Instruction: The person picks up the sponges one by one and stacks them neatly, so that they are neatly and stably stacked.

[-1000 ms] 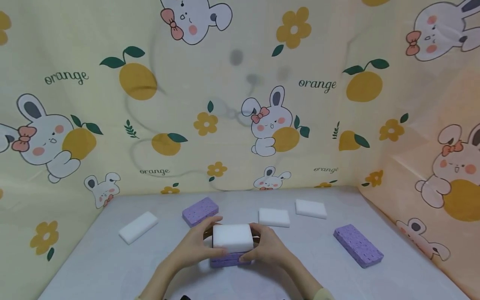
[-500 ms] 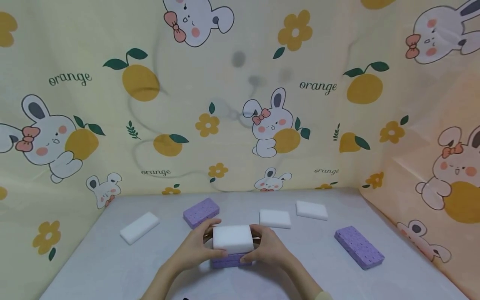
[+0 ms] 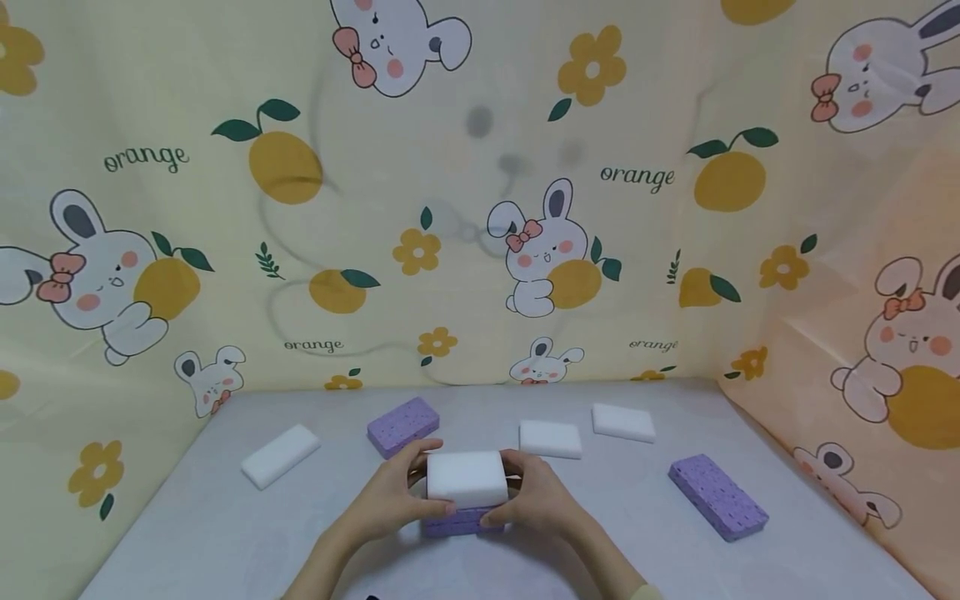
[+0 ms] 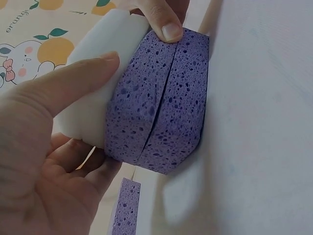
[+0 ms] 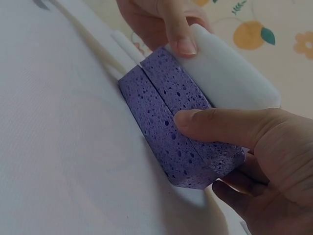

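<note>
Two purple sponges (image 3: 454,524) under white block (image 3: 467,479); left hand (image 3: 395,492), right hand (image 3: 539,494) curled round them.

The white block (image 3: 467,479) looks like fine foam — matt and smooth. The stacked purple sponges (image 4: 183,103) look porous, matt and rough, pitted with small holes; the loose purple sponge (image 3: 718,497) is pocked alike. The printed backdrop (image 3: 450,167) is a smooth, lightly creased sheet — cloth or plastic, cannot tell. The tabletop (image 3: 225,525) looks smooth and matt.

Pale yellow backdrop (image 3: 360,208) printed with rabbits (image 3: 546,254), oranges (image 3: 283,162) and flowers (image 3: 592,68), peach-tinted right wall (image 3: 802,383), grey-white tabletop (image 3: 225,533), faint shadows (image 3: 478,122)
</note>
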Motion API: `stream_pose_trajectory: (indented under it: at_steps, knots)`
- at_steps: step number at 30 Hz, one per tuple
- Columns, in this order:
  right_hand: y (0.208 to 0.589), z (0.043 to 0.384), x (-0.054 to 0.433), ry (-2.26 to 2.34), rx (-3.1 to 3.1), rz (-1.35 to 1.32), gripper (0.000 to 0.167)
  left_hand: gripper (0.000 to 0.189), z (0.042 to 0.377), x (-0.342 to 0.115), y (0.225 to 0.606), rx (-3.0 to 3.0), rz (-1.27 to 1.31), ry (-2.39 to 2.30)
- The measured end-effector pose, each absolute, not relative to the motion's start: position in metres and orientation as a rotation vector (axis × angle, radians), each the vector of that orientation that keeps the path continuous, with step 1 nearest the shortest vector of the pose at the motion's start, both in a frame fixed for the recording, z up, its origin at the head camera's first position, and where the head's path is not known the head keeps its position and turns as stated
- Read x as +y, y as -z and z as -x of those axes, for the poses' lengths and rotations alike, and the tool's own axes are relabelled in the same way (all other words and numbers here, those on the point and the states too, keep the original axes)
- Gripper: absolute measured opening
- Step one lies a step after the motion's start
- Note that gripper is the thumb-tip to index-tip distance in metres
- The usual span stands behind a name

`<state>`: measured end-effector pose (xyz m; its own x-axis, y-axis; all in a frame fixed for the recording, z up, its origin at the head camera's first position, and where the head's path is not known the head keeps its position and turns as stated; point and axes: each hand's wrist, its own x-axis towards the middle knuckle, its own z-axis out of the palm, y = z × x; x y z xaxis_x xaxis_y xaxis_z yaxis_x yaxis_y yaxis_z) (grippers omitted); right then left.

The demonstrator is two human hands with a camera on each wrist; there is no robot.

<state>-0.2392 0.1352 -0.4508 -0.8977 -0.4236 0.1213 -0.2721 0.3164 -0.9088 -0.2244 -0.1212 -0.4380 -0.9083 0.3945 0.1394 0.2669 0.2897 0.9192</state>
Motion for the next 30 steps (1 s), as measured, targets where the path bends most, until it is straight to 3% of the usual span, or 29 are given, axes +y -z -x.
stream_pose_trajectory:
  at_steps: [13,21,30]
  knots:
    - [0.448,0.237,0.136,1.607,2.434,0.721,0.078,0.092,0.226,-0.123,0.440,2.437,-0.623,-1.690]
    - [0.438,0.232,0.159,1.553,2.492,0.788,0.092,0.091,0.226,-0.123,0.441,2.435,-0.614,-1.692]
    - [0.426,0.224,0.214,1.613,2.734,0.636,0.062,0.093,0.226,-0.125,0.443,2.425,-0.614,-1.698]
